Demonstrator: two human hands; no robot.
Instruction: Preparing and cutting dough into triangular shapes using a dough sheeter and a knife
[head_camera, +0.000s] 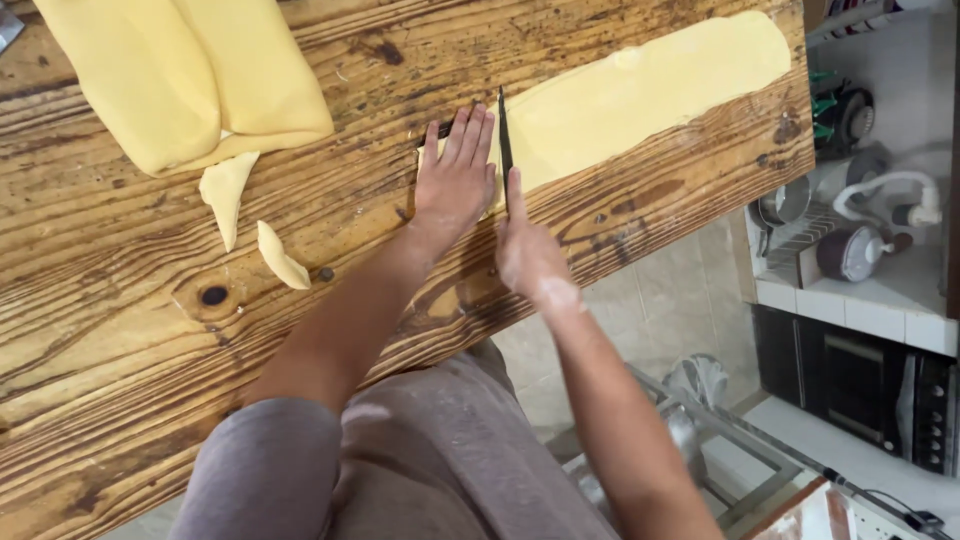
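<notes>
A long flat strip of pale yellow dough (640, 95) lies on the wooden table (120, 330). My left hand (456, 175) presses flat on the strip's near end, fingers spread. Just right of it, my right hand (528, 250) grips a dark knife (504, 140) whose blade stands across the dough beside my left fingers. A big folded slab of the same dough (190, 70) rests at the table's upper left.
Two small trimmed dough scraps (228, 190) (281, 258) lie left of my hands. Beyond the table's right edge is a white tiled counter (860, 300) with pots and a dish rack, and a dark oven (860, 385) below.
</notes>
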